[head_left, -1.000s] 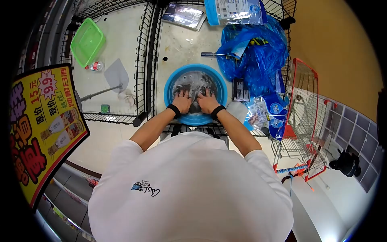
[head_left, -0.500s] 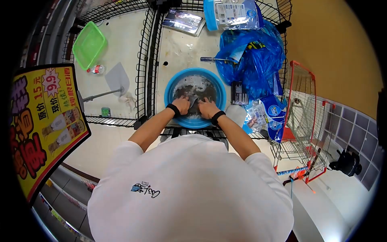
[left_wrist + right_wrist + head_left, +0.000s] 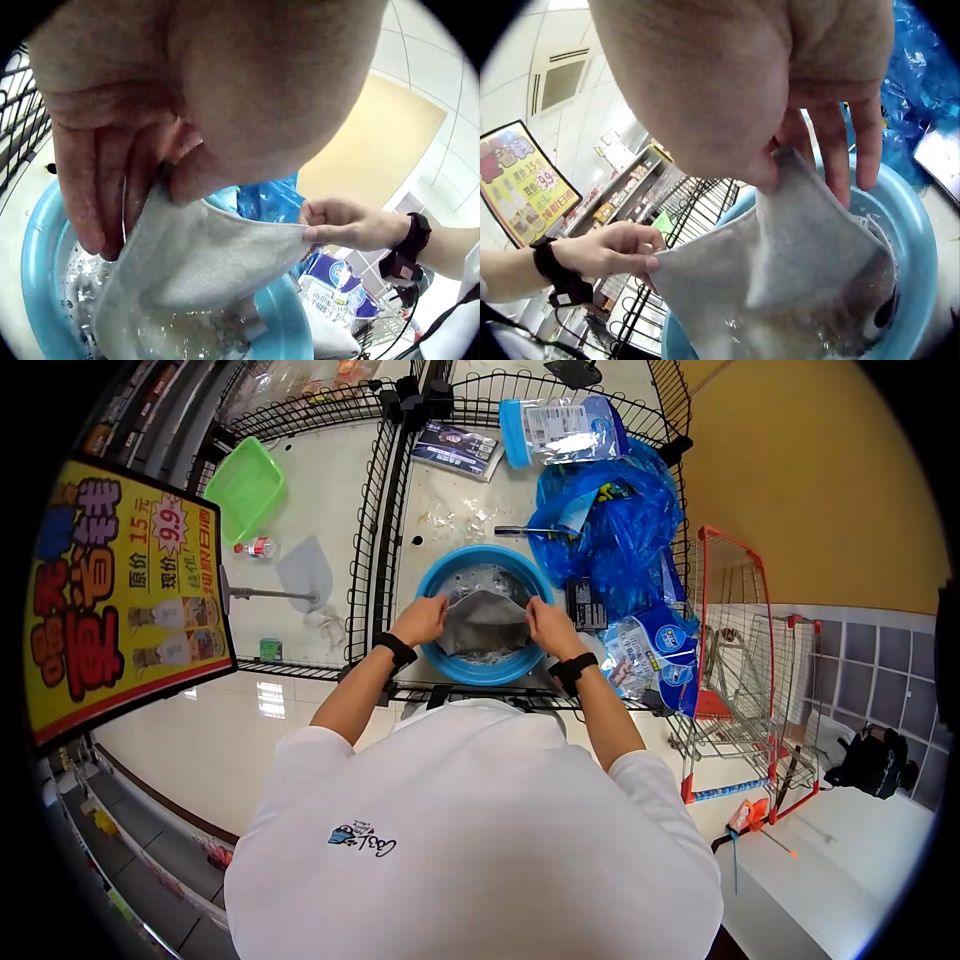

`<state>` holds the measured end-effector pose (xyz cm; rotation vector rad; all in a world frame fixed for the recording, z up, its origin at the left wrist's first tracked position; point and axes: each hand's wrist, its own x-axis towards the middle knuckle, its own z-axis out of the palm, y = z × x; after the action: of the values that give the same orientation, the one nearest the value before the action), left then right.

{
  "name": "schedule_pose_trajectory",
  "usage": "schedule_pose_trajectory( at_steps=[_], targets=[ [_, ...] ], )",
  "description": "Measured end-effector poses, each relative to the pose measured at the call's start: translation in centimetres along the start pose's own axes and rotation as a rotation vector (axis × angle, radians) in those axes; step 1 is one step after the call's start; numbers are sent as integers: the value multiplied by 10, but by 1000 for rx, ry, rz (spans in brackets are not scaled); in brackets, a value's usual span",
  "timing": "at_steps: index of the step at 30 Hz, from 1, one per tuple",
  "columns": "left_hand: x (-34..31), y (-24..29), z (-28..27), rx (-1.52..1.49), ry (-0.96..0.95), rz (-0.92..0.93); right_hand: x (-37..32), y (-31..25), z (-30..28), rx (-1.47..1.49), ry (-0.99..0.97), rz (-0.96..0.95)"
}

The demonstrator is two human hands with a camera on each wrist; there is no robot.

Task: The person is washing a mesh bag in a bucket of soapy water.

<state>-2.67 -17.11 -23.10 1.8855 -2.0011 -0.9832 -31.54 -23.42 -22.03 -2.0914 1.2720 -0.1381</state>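
Note:
A wet grey cloth [image 3: 484, 624] is stretched between both hands over a blue basin [image 3: 485, 553] of cloudy, sudsy water. At the cloth's left corner, my left hand [image 3: 420, 620] pinches the edge between thumb and fingers. My right hand [image 3: 551, 626] pinches the opposite corner the same way. In the left wrist view the cloth [image 3: 217, 259] sags between the hands, its lower part reaching down to the water. The right wrist view shows the cloth [image 3: 802, 240] hanging with a fold in its middle. Black bands circle both wrists.
Right of the basin lie a blue plastic bag [image 3: 640, 530], a black box [image 3: 586, 603] and a blue-white package [image 3: 650, 650]. Behind it is a screwdriver-like tool [image 3: 512, 531]. Wire racks [image 3: 372, 530] border the surface; a green basket [image 3: 245, 490] sits on the left.
Both hands were down in the sudsy water; now they are raised and farther apart, with the grey cloth lifted and spread between them. The head view has shifted slightly.

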Motion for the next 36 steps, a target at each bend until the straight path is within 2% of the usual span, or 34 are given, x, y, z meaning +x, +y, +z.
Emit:
schedule_pose_trajectory(
  at_steps=[4, 8, 12, 14, 17, 19, 22, 24, 33, 34, 35, 36],
  targets=[
    [-16, 4, -10, -70, 191, 39, -12, -9, -19, 24, 141, -48],
    [-32, 18, -32, -85, 295, 39, -19, -12, -29, 108, 264, -97],
    [-44, 29, -49, -152, 328, 36, -26, -25, -46, 165, 316, -130],
    [-47, 31, -53, -114, 398, 102, -28, -29, -52, 234, 318, -120],
    [-50, 35, -61, -54, 427, 126, -28, -27, -59, 219, 373, -187],
    [-49, 43, -73, -60, 453, 140, -31, -35, -69, 272, 366, -169],
    [-54, 51, -81, -134, 504, 159, -33, -42, -80, 261, 403, -242],
    [-57, 61, -93, -154, 528, 167, -41, -53, -91, 306, 372, -192],
    [-62, 84, -115, -313, 647, 226, -53, -84, -124, 344, 451, -224],
    [-69, 94, -124, -301, 579, 142, -56, -87, -129, 367, 417, -189],
    [-69, 89, -124, -261, 582, 167, -53, -81, -127, 324, 502, -341],
    [-73, 89, -126, -290, 588, 164, -52, -81, -125, 380, 468, -288]
  ],
)
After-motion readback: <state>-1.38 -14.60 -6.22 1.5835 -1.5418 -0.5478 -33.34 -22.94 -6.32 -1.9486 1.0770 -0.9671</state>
